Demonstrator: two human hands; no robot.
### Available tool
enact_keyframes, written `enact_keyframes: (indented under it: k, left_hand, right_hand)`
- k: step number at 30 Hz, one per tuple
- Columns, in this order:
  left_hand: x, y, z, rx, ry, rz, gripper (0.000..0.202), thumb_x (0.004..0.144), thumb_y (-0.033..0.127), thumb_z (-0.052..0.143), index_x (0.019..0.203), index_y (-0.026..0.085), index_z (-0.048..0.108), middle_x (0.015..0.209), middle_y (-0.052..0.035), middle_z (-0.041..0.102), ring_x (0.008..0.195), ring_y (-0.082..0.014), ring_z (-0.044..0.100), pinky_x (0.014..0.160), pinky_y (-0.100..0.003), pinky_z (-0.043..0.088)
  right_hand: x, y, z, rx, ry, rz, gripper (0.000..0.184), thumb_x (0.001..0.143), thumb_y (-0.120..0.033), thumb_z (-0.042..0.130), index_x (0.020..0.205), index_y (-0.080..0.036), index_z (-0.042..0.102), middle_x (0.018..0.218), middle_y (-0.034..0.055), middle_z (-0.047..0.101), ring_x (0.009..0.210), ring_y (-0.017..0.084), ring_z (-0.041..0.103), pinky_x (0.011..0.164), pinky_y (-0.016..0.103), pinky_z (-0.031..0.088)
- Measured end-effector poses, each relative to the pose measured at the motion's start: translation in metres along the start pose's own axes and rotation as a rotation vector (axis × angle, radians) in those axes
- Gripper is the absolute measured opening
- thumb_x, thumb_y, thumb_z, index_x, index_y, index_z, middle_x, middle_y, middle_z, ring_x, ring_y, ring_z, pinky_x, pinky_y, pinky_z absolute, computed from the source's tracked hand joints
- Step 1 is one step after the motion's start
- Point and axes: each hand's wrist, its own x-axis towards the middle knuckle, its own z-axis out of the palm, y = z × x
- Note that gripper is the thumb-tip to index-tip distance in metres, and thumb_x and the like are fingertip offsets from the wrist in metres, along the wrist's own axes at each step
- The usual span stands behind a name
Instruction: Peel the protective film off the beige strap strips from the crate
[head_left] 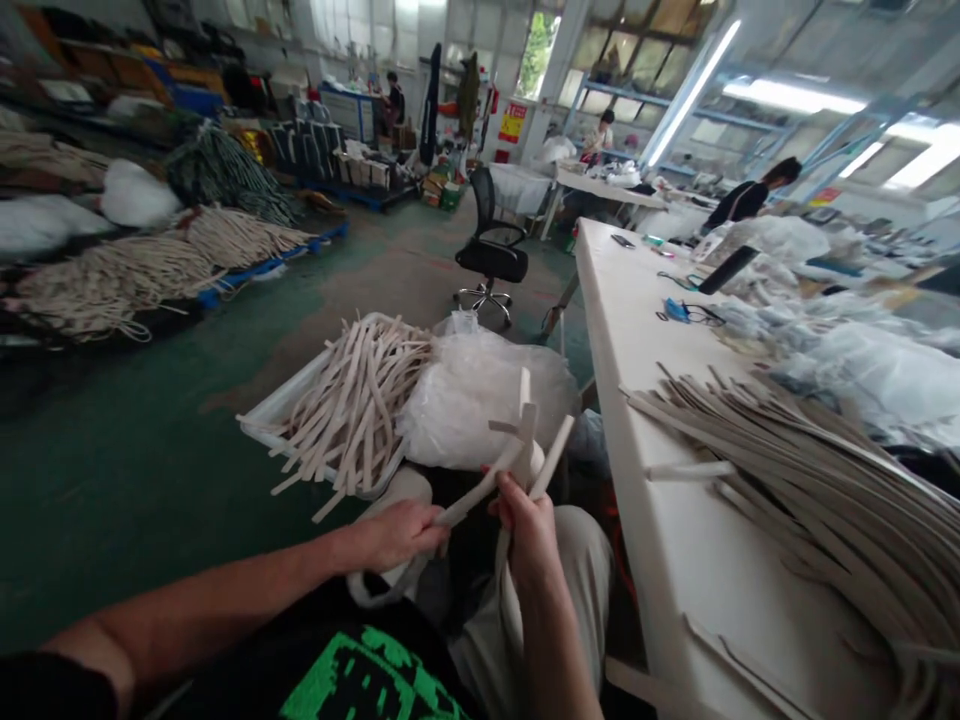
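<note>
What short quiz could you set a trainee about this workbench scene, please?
1. True or false: the left hand and the right hand both hold pale strips.
2. What lies right beside the tray of loose strips? A: a clear plastic bag. B: a bucket. C: a ladder.
3. Fill in: the long stacked strips lie on the white ____.
Key: 1 true; 2 A; 3 table.

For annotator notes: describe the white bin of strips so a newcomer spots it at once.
From the long white table on the right, look left toward the green floor. A white bin sits there beside a crumpled clear plastic bag, just beyond the left hand. Only it is heaped with short pale strips spilling over its rim.
</note>
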Motion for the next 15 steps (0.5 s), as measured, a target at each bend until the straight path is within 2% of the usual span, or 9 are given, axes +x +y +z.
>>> enact_keyframes:
  k: [2,4,7,9,11,13,15]
  left_hand:
    - [-0.014,-0.012,-0.006,-0.031,-0.053,-0.090,0.024,0.087,0.035,0.061,0.071,0.021,0.069,0.062,0.0007,0.061,0.060,-0.0167,0.052,0.059,-0.027,0.035]
    - [-0.028,-0.029,-0.012,-0.156,-0.061,-0.205,0.021,0.083,0.037,0.067,0.071,0.019,0.069,0.063,-0.0003,0.063,0.059,-0.0165,0.053,0.058,-0.026,0.036]
    - [-0.049,-0.052,-0.026,-0.525,0.004,-0.315,0.025,0.073,0.040,0.079,0.073,0.016,0.069,0.067,-0.0029,0.067,0.062,-0.0164,0.058,0.061,-0.026,0.041]
    - [-0.064,-0.060,-0.039,-0.826,0.037,-0.240,0.035,0.067,0.045,0.086,0.079,0.016,0.072,0.071,-0.0041,0.070,0.070,-0.0178,0.063,0.071,-0.027,0.048]
    - [-0.079,-0.061,-0.058,-1.021,0.065,-0.070,0.039,0.067,0.049,0.088,0.085,0.017,0.075,0.075,-0.0033,0.071,0.079,-0.0202,0.068,0.087,-0.034,0.053]
    - [-0.092,-0.055,-0.083,-1.042,0.118,0.083,0.034,0.072,0.047,0.087,0.088,0.018,0.077,0.079,-0.0028,0.072,0.087,-0.0230,0.071,0.097,-0.041,0.054]
    - [-0.102,-0.046,-0.113,-0.943,0.192,0.182,0.027,0.078,0.044,0.083,0.090,0.020,0.079,0.084,-0.0034,0.075,0.085,-0.0232,0.073,0.089,-0.039,0.059]
  right_hand:
    - [0.006,0.000,-0.009,0.093,0.070,0.003,0.047,0.064,-0.050,0.087,0.084,-0.008,0.081,0.043,-0.0102,0.032,0.042,0.006,0.027,0.048,0.023,0.042]
    - [0.013,0.002,-0.019,0.145,0.122,0.021,0.048,0.063,-0.049,0.090,0.088,-0.009,0.081,0.045,-0.0111,0.031,0.042,0.005,0.025,0.048,0.022,0.043]
    - [0.021,0.009,-0.030,0.178,0.145,0.046,0.050,0.065,-0.049,0.091,0.093,-0.009,0.080,0.047,-0.0118,0.030,0.042,0.004,0.025,0.047,0.020,0.044]
    - [0.024,0.015,-0.031,0.179,0.131,0.080,0.052,0.065,-0.049,0.092,0.097,-0.010,0.079,0.047,-0.0118,0.031,0.042,0.004,0.027,0.047,0.020,0.045]
    - [0.025,0.020,-0.028,0.176,0.126,0.138,0.056,0.061,-0.049,0.094,0.097,-0.009,0.078,0.047,-0.0121,0.032,0.042,0.004,0.028,0.048,0.019,0.046]
    - [0.024,0.022,-0.023,0.168,0.133,0.197,0.060,0.057,-0.048,0.096,0.097,-0.007,0.078,0.046,-0.0133,0.030,0.042,0.003,0.027,0.048,0.018,0.047]
    - [0.023,0.022,-0.018,0.145,0.128,0.226,0.062,0.054,-0.047,0.097,0.097,-0.006,0.078,0.046,-0.0126,0.034,0.042,0.003,0.025,0.048,0.018,0.047]
